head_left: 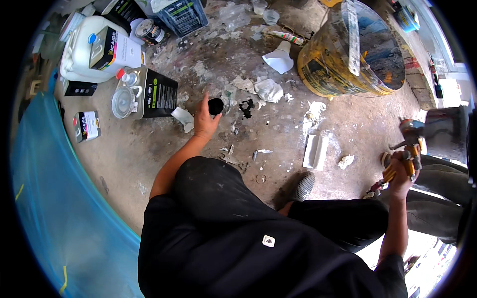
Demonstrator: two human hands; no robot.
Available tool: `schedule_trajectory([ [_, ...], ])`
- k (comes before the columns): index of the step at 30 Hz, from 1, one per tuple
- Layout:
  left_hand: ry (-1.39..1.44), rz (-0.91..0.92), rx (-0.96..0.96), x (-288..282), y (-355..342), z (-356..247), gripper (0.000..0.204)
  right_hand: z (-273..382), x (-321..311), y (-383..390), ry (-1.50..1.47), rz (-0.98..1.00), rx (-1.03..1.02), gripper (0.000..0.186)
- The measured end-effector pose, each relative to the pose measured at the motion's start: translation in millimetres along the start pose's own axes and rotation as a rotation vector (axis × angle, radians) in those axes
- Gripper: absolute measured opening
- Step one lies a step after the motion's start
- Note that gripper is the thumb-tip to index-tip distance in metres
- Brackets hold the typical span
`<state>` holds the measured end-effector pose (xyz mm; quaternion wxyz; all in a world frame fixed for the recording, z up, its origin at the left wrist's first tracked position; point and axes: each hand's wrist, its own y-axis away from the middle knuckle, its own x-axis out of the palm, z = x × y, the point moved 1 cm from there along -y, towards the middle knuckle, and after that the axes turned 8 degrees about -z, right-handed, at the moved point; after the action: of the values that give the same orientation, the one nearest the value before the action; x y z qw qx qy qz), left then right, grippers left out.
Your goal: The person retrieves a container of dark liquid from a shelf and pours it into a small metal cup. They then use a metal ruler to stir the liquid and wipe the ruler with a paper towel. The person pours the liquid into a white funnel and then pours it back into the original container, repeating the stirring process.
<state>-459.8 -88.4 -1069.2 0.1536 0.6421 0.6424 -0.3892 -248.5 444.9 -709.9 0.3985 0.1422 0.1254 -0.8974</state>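
Note:
My left hand [205, 121] grips a small cup [215, 106] with black content, low over the stained floor beside a metal can [160, 94] with a black label. A black splatter [247, 108] lies just right of the cup. At the right, my right hand [400, 179] is closed on the handle of an orange and metal spray gun [412, 158], which has a large dark grey cup [442, 131] on it. My black-clad knees and one grey patterned shoe show below.
A paint-crusted yellow bucket [323, 69] stands at back right. White jugs [79, 57] and several cans crowd the back left. Blue plastic sheeting [59, 193] covers the lower left. A white funnel [278, 62], crumpled paper [268, 90] and a white strip [315, 152] lie on the floor.

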Motion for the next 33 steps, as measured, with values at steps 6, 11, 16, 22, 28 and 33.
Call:
schedule_trajectory([
  [6, 0.011, 0.105, -0.060, -7, 21, 12, 0.107, -18, -24, -19, -0.087, -0.191, 0.008, 0.026],
  [11, 0.012, 0.094, -0.031, -45, 19, -7, 0.106, -30, -36, -30, -0.067, -0.281, 0.017, 0.024],
  [16, -0.255, -0.335, 0.314, -158, -29, -46, 0.081, -34, -48, -41, -0.022, -0.309, 0.026, 0.019],
  [22, -0.500, -0.358, -0.293, -282, -111, 3, 0.113, -38, -53, -52, -0.057, -0.341, 0.009, 0.017],
  [28, -0.390, -0.489, -0.377, -289, -96, 28, 0.119, -47, -64, -55, 0.205, -0.299, -0.182, 0.019],
  [33, -0.437, -0.691, -0.651, -291, 28, 116, 0.120, -42, -64, -54, 0.546, -0.215, -0.481, 0.019],
])
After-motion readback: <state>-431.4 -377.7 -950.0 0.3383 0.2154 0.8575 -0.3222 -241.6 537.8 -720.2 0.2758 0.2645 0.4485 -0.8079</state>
